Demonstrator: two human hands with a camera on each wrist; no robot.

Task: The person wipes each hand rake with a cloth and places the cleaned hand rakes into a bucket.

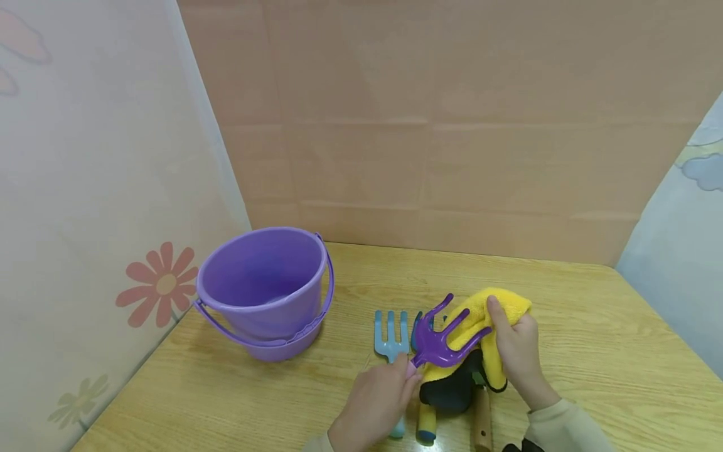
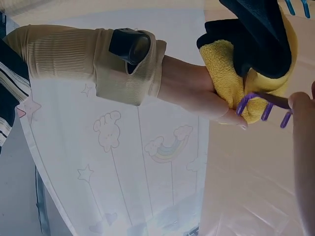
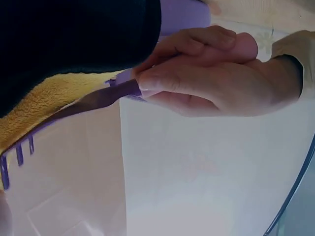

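My left hand point(image 1: 374, 398) grips a toy hand rake by its pink handle point(image 3: 244, 47). The rake's purple head point(image 1: 437, 346) points up and away, its curved tines spread in front of a yellow cloth. With thumb and fingers my right hand point(image 1: 521, 359) pinches that cloth point(image 1: 511, 306), fluffy yellow on one side and black point(image 2: 266, 37) on the other. In the left wrist view the cloth hangs in folds right behind the tines. Its black part point(image 1: 452, 390) droops over other tools in the head view.
A light blue toy rake point(image 1: 391, 344) lies partly under my left hand. Beside it, a yellow handle point(image 1: 427, 422) and a wooden handle point(image 1: 482, 419) stick out from below the cloth. A purple bucket point(image 1: 299, 314) stands at the left on the wooden table point(image 1: 610, 351).
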